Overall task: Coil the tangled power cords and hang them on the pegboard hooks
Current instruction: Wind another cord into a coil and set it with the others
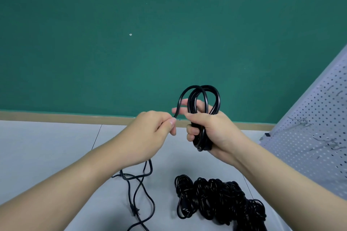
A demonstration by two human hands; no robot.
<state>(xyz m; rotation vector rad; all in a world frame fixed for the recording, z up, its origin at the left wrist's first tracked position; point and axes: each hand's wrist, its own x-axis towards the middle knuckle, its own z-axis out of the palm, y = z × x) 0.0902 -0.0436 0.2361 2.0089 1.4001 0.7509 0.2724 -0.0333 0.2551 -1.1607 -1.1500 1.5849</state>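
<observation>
My right hand [208,127] grips a partly coiled black power cord [203,99], its loops standing up above my fingers. My left hand [150,133] pinches the same cord's free strand just left of the coil. The loose rest of that cord [139,189] hangs down and trails over the pale floor with its plug near the bottom edge. A tangled pile of black cords [217,200] lies on the floor below my right forearm. The white pegboard [319,137] leans at the right, with metal hooks [300,123] on it.
A green wall [131,33] fills the background, with a tan baseboard [65,116] along its foot. The pale grey floor [47,146] spreads out to the left.
</observation>
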